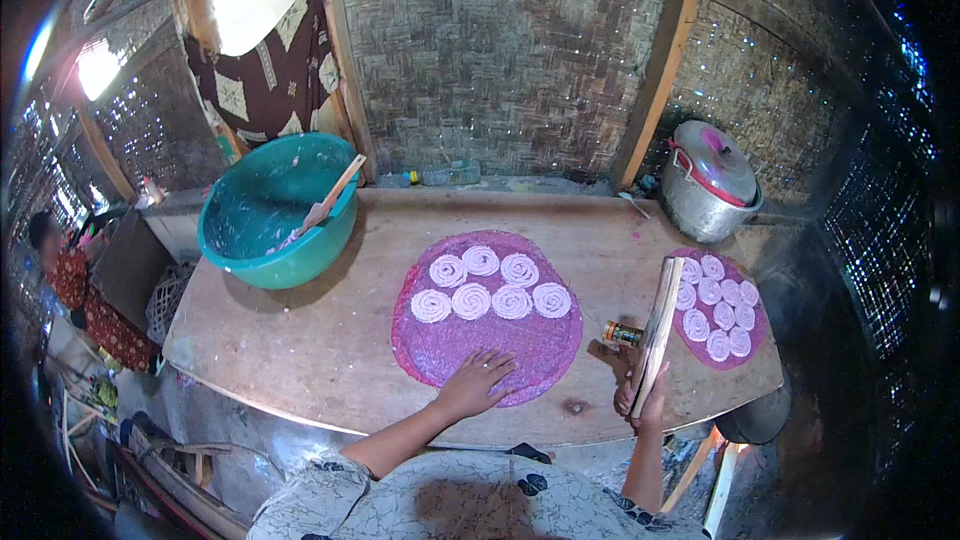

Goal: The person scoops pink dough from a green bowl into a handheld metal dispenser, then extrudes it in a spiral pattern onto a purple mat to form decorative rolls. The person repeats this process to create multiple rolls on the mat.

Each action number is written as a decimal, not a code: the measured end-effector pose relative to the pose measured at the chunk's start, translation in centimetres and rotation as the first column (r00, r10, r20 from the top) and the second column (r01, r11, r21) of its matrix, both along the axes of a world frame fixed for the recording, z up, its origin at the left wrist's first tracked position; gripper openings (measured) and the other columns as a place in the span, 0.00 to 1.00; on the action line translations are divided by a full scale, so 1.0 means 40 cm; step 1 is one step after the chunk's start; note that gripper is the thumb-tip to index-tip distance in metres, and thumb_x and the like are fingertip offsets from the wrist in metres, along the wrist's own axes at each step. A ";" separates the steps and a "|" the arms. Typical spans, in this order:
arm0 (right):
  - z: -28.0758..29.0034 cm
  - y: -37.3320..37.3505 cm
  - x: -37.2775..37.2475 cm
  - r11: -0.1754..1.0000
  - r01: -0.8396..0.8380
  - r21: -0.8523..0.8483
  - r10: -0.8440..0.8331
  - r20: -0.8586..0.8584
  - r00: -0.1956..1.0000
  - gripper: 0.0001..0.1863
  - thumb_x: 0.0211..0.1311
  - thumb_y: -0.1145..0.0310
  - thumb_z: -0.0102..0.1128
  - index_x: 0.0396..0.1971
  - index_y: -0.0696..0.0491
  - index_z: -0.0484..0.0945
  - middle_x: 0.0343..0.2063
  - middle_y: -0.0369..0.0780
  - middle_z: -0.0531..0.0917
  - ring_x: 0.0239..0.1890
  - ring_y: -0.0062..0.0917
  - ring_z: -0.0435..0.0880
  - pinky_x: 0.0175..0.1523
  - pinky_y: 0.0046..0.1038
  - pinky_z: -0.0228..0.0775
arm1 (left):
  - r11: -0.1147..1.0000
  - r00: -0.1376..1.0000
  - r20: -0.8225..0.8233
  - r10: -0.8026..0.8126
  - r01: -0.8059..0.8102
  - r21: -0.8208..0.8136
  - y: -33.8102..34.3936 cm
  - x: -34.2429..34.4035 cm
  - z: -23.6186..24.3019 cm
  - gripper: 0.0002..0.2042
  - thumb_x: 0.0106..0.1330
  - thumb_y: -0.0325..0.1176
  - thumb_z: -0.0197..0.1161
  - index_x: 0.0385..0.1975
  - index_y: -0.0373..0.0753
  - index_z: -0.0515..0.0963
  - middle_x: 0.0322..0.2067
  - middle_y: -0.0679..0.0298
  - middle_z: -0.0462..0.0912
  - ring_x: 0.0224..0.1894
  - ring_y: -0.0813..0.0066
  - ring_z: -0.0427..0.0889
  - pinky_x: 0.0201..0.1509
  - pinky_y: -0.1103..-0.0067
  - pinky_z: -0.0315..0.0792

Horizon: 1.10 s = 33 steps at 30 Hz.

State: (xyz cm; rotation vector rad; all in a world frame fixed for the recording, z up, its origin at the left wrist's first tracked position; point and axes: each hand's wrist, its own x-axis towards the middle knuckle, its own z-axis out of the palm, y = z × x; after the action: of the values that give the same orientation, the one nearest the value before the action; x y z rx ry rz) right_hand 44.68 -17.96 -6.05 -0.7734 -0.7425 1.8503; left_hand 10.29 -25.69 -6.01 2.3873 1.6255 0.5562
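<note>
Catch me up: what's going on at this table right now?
A person's left hand lies palm down, fingers spread, at the near part of a large pink sheet, below seven pale pink swirls. The right hand grips a long wooden piece. To its right, a smaller pink sheet bears more swirls. A turquoise basin with a spatula stands at the left.

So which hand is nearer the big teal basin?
The left hand: it lies on the round purple sheet, to the front right of the teal basin; the right hand, gripping a wooden piece, is farther right.
</note>
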 end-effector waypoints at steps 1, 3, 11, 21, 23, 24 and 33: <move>0.000 0.001 -0.001 1.000 -0.001 0.014 0.001 0.008 1.000 0.41 0.56 0.25 0.28 0.32 0.52 0.69 0.08 0.35 0.64 0.07 0.23 0.62 0.11 0.23 0.52 | 1.000 1.000 0.004 0.003 -0.003 0.007 0.000 -0.002 0.003 0.24 0.65 0.47 0.53 0.58 0.42 0.68 0.63 0.60 0.65 0.67 0.57 0.58 0.70 0.59 0.48; -0.006 -0.015 -0.004 1.000 -0.004 0.028 0.003 0.024 1.000 0.40 0.57 0.25 0.29 0.32 0.52 0.69 0.08 0.35 0.64 0.07 0.22 0.62 0.11 0.23 0.53 | 1.000 1.000 0.000 0.009 -0.009 0.014 -0.005 -0.008 0.000 0.24 0.65 0.47 0.53 0.58 0.43 0.68 0.63 0.60 0.64 0.67 0.56 0.58 0.70 0.59 0.48; 0.034 -0.021 -0.048 0.995 0.086 -0.048 -0.084 0.050 0.995 0.37 0.59 0.28 0.33 0.32 0.51 0.69 0.08 0.33 0.63 0.06 0.21 0.61 0.11 0.22 0.53 | 1.000 0.999 0.053 0.002 -0.003 0.020 0.001 -0.022 -0.028 0.27 0.64 0.48 0.55 0.59 0.40 0.66 0.63 0.58 0.63 0.67 0.55 0.56 0.71 0.59 0.47; 0.072 -0.195 -0.365 0.808 -0.585 0.067 0.513 0.407 0.755 0.30 0.66 0.39 0.40 0.38 0.55 0.74 0.21 0.35 0.76 0.17 0.21 0.74 0.17 0.23 0.65 | 0.964 0.953 0.304 -0.013 0.093 -0.250 -0.129 -0.204 0.250 0.25 0.56 0.42 0.64 0.52 0.36 0.71 0.55 0.48 0.71 0.59 0.55 0.68 0.64 0.66 0.60; 0.206 -0.247 -0.551 0.605 -0.741 0.292 0.344 0.743 0.574 0.24 0.68 0.47 0.46 0.34 0.55 0.77 0.21 0.34 0.77 0.19 0.20 0.75 0.20 0.25 0.65 | 0.898 0.875 0.476 -0.090 0.278 -0.342 -0.183 -0.282 0.158 0.19 0.56 0.36 0.62 0.47 0.38 0.75 0.48 0.51 0.76 0.52 0.58 0.74 0.58 0.69 0.67; 0.289 -0.249 -0.601 0.524 -0.831 0.184 0.282 0.884 0.374 0.19 0.66 0.54 0.50 0.30 0.55 0.78 0.16 0.37 0.78 0.16 0.26 0.76 0.20 0.30 0.64 | 0.956 0.893 0.442 -0.087 0.199 -0.214 -0.220 -0.324 0.136 0.19 0.58 0.38 0.60 0.48 0.38 0.74 0.50 0.52 0.76 0.52 0.59 0.75 0.58 0.70 0.66; 0.490 -0.209 -0.920 -0.016 -0.849 0.528 -0.174 0.835 0.522 0.16 0.64 0.59 0.49 0.21 0.53 0.78 0.10 0.45 0.74 0.14 0.42 0.74 0.22 0.39 0.65 | 0.994 0.923 0.381 -0.060 0.023 0.103 -0.400 -0.519 0.354 0.21 0.65 0.40 0.55 0.57 0.40 0.70 0.56 0.55 0.72 0.55 0.58 0.72 0.58 0.70 0.66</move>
State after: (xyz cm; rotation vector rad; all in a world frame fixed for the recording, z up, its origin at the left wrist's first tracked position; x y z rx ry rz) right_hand 7.88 -26.30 13.56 -0.2332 -2.7409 0.7420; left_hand -10.47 -41.68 8.16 2.1887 1.3996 1.0418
